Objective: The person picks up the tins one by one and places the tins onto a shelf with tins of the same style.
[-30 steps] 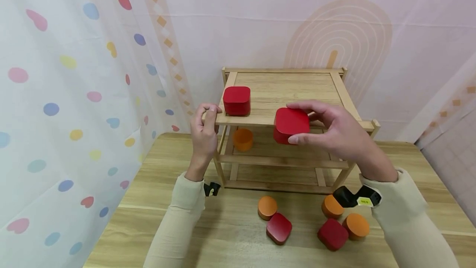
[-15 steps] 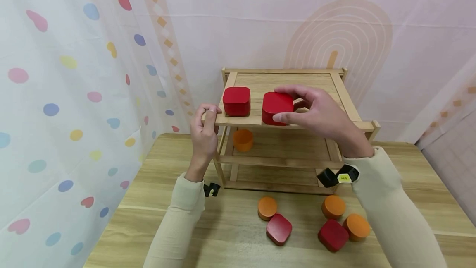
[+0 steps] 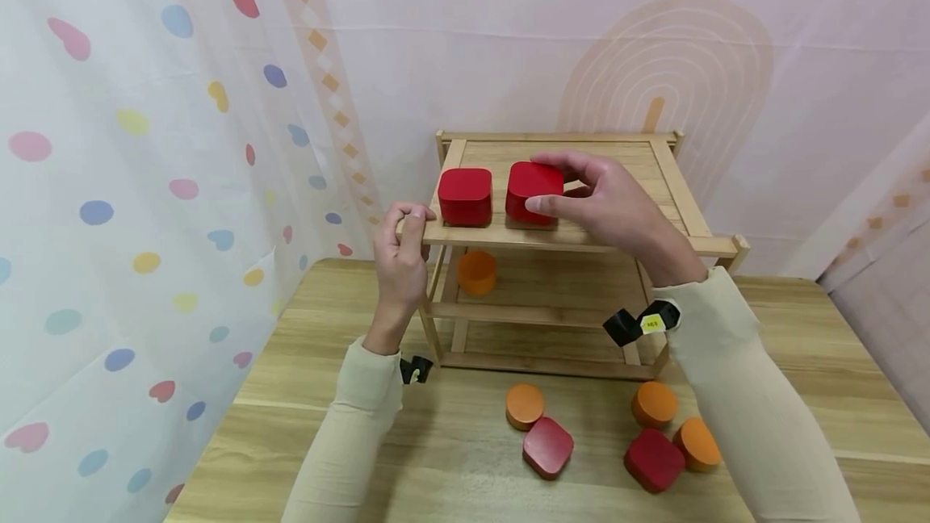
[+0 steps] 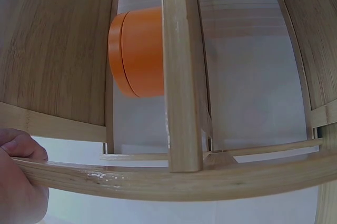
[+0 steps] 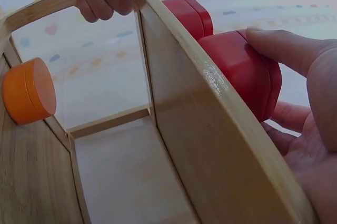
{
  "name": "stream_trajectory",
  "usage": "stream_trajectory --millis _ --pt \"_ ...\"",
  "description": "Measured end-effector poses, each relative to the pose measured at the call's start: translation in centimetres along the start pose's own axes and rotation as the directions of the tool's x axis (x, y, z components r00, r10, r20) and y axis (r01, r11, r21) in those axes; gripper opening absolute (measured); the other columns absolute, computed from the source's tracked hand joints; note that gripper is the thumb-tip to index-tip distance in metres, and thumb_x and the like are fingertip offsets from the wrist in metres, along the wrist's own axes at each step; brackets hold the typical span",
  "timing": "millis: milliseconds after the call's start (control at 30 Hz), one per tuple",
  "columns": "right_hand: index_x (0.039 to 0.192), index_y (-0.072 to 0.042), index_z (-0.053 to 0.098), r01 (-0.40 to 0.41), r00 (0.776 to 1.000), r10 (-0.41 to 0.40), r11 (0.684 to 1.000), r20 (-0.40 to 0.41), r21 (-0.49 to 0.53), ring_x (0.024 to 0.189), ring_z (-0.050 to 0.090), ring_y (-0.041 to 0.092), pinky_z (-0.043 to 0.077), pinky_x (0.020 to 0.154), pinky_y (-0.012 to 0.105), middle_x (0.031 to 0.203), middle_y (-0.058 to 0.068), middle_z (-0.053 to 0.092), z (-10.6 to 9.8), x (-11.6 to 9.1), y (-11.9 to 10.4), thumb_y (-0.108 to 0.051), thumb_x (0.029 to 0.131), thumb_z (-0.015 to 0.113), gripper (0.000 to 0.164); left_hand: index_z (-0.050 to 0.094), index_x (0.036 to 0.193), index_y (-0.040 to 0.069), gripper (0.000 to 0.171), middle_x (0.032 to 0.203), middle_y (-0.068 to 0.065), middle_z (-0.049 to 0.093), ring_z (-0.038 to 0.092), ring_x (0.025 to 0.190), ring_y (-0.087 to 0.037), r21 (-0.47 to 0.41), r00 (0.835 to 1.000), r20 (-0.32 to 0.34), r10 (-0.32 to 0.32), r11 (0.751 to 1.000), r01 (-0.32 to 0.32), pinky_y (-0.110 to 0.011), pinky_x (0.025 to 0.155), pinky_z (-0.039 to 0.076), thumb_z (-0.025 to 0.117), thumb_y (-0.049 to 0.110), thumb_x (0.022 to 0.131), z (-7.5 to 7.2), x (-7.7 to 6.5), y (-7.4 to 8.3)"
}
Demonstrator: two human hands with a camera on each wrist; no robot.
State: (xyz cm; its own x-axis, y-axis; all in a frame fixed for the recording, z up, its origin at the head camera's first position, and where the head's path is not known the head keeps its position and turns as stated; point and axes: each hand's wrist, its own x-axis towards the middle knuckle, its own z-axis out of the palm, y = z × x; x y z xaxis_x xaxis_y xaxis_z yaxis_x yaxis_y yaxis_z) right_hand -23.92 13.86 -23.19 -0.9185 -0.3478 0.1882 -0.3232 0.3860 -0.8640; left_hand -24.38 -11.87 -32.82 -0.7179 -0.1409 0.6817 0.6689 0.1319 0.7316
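- We see the right hand partly open around the held red box, pinching it with the thumb in front and fingers behind.
- We find that box at the front of the top shelf of the wooden rack; we cannot tell whether its base touches the wood, since the rack's edge hides it in the right wrist view.
- We see the left hand curled tightly round the rack's front left corner.
- Between the hands we have a second red box on the same shelf, close to the held one with a narrow gap, blocking the side toward the left hand.
- Below, on the middle shelf, we see an orange round box near the left end; a rail partly covers it in the left wrist view.
- On the counter before the rack, we see an orange disc-topped box beside a red rounded-square box.
- Farther right we have a darker red box clustered with two orange cylinders, the right sleeve close by.
- Behind everything we see a patterned curtain.
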Motion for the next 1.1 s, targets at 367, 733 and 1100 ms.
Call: stream_trajectory --millis 367,733,1100 --pt "0.140 -0.019 0.055 0.005 1.000 -0.005 1.000 0.022 0.002 0.105 0.060 0.027 0.049 0.080 0.030 0.124 0.007 0.058 0.21 0.22 0.32 -0.026 0.090 0.073 0.053 0.057 0.095 -0.005 0.032 0.056 -0.006 0.038 0.034 0.046 -0.015 0.001 1.000 -0.014 -0.010 1.000 0.010 -0.023 0.044 0.029 0.041 0.021 0.104 -0.38 -0.18 0.28" --pt "0.142 -0.022 0.052 0.010 0.998 -0.008 0.999 0.059 -0.039 0.104 0.057 0.025 0.047 0.073 0.030 0.125 0.007 0.057 -0.08 0.43 -0.31 -0.029 0.091 0.071 0.055 0.057 0.095 -0.005 0.031 0.055 0.000 0.037 0.033 0.046 -0.014 -0.010 1.000 -0.021 -0.011 1.000 0.011 -0.023 0.044 0.029 0.042 0.021 0.104 -0.37 0.32 0.81" --pt "0.144 -0.021 0.050 0.017 0.997 -0.014 0.999 0.075 -0.040 0.106 0.058 0.025 0.048 0.080 0.030 0.125 0.007 0.058 0.38 0.08 0.01 -0.030 0.093 0.070 0.056 0.056 0.095 -0.006 0.032 0.055 -0.005 0.037 0.034 0.046 -0.014 -0.018 1.000 -0.013 -0.010 1.000 0.010 -0.023 0.044 0.030 0.042 0.021 0.104 -0.41 -0.15 0.71"
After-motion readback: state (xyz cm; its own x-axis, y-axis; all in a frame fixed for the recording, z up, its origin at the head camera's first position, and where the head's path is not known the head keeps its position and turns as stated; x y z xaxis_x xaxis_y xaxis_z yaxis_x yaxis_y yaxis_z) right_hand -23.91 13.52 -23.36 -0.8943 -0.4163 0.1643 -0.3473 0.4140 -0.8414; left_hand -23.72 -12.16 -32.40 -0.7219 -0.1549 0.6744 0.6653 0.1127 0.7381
